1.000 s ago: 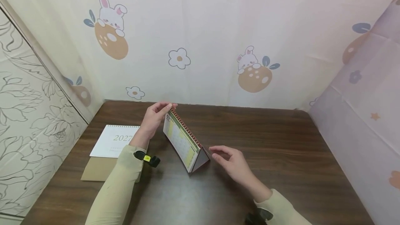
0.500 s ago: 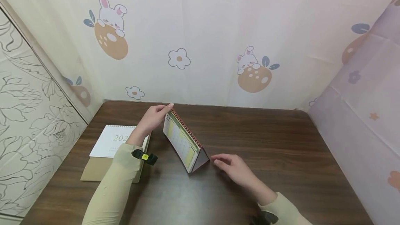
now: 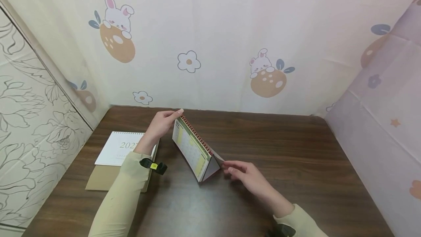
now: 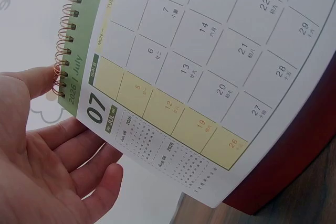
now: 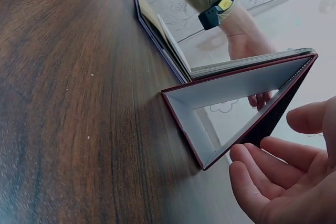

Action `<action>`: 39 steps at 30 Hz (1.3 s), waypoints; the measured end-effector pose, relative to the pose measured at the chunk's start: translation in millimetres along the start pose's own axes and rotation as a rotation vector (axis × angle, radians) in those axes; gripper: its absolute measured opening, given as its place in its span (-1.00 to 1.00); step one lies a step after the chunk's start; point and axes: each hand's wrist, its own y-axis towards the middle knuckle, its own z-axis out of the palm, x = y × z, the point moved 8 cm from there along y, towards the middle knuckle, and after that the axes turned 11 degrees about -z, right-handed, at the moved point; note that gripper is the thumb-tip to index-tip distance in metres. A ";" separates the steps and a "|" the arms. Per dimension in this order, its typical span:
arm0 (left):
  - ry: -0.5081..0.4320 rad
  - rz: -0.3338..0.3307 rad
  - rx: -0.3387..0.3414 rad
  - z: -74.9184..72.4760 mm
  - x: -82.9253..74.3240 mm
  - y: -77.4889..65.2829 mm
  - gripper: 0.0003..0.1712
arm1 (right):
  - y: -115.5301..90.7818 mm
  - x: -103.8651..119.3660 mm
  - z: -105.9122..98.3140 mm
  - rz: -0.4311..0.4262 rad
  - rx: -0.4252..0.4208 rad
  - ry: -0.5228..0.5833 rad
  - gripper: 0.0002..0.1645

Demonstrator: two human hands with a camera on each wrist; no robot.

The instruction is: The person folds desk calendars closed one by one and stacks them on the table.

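A spiral-bound desk calendar (image 3: 190, 147) stands tented on the table, its July 2026 page (image 4: 184, 61) facing left in the head view. At its far top corner is my left hand (image 3: 162, 123); the thumb lies against the coil (image 4: 62, 72) while the fingers reach behind the corner. My right hand (image 3: 246, 175) is at the near end, fingertips touching a leaf that tilts out from the back side. In the right wrist view, the right thumb is apart from the calendar, and the open triangular end of the red-edged stand (image 5: 184, 135) shows.
A second calendar, white and marked 2027 (image 3: 120, 145), lies left on a tan base (image 3: 102, 177), partly covered by my left forearm. Dark wooden table (image 3: 279, 138) surrounds both. A printed curtain (image 3: 217, 83) hangs along the back edge.
My right hand has moved slightly down to the calendar's back side, and a leaf there now tilts outward at the fingertips. The left fingers have slipped behind the top corner; the thumb stays there.
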 end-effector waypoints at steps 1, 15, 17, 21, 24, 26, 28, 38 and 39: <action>-0.006 0.005 -0.007 -0.7 0.1 0.0 -0.21 | 0.3 0.7 -0.3 -0.005 -0.005 0.003 -0.54; -0.109 0.078 -0.051 -3.8 -4.0 2.4 -0.44 | 2.6 14.1 -19.3 -0.001 -0.115 -0.019 -0.49; -0.113 0.075 -0.054 -3.7 -4.7 2.2 -0.45 | 2.1 17.0 -22.5 -0.006 -0.127 -0.022 -0.49; -0.110 0.063 -0.072 -3.7 -5.9 2.0 -0.46 | 1.4 24.5 -28.5 -0.038 -0.150 -0.011 -0.51; -0.131 0.059 -0.090 -3.8 -6.9 1.5 -0.48 | 1.1 29.7 -32.7 -0.062 -0.170 -0.002 -0.52; -0.147 0.065 -0.100 -3.8 -7.5 0.9 -0.49 | 1.8 32.4 -34.4 -0.080 -0.173 0.000 -0.52; -0.165 0.077 -0.107 -3.9 -7.9 0.7 -0.50 | 2.4 34.9 -35.4 -0.097 -0.181 0.005 -0.53; -0.211 0.094 -0.143 -5.4 -6.5 0.0 -0.55 | 4.4 49.8 -36.9 -0.203 -0.227 0.096 -0.54; -0.216 0.093 -0.146 -5.5 -6.3 0.1 -0.56 | 4.7 51.6 -36.9 -0.212 -0.232 0.103 -0.54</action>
